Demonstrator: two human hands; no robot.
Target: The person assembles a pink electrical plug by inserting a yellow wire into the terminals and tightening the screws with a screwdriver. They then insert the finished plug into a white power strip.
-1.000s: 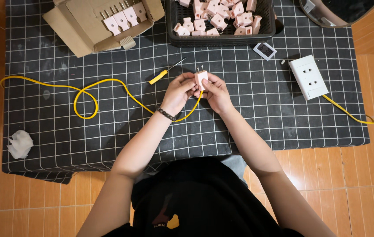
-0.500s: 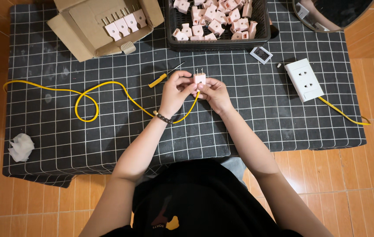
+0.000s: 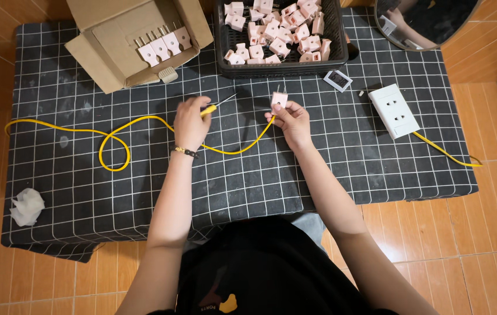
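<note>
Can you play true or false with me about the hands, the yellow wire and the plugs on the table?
1. The right hand holds a pink plug. True.
2. The left hand rests on the tissue. False: it is on the yellow-handled screwdriver.
3. The black basket is full of pink plugs. True.
4. The yellow wire lies perfectly straight. False: it makes a loop.
5. The white socket sits inside the cardboard box. False: it lies on the tablecloth.

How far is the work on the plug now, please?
Done: four pink plugs lie in the cardboard box. In hand: the right hand holds a pink plug on the yellow cable; the left hand grasps the yellow-handled screwdriver. Left: many loose pink plugs in the black basket.
</note>
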